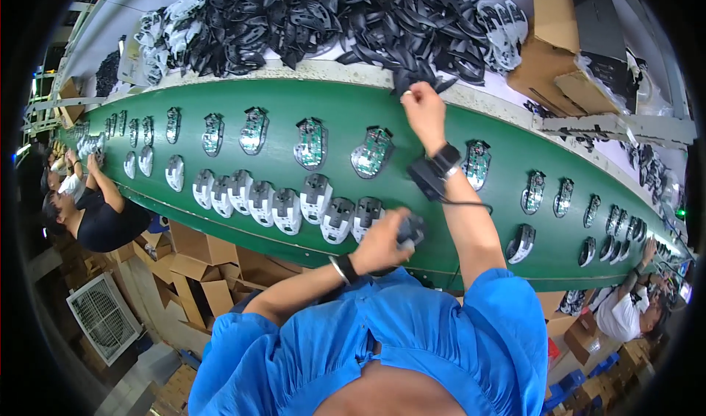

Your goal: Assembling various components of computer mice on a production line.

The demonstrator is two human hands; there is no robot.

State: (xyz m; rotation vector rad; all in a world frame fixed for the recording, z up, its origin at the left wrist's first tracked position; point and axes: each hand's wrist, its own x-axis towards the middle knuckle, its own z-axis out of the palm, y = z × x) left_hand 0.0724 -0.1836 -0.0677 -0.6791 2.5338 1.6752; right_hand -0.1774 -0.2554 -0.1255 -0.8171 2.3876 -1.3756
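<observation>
- Grips a dark mouse in the left hand, thumb and fingers on opposite sides of it, near the near edge of the green belt; too blurred to make out its detail or to tell if it touches the belt.
- Reaches with the right hand across to the far edge of the belt, fingertips bunched together against black parts hanging over the rim; impossible to say whether gripping one.
- Faces a long black heap on the ledge beyond the far edge, flanked at both ends by pale parts, with an open carton farther right.
- Has a close-set row of white-and-black shells along the near edge, left of the left hand, the last one just beside the fingers.
- Has green boards in dark bases spaced out in a row nearer the far edge, running toward both ends of the belt, one partly behind the right forearm.
- Wears a dark band and a bangle on the left wrist, and on the right a watch-like band beside a black box with a cable.
- Shares the near edge with a co-worker in black toward the left end and another in white toward the right.
</observation>
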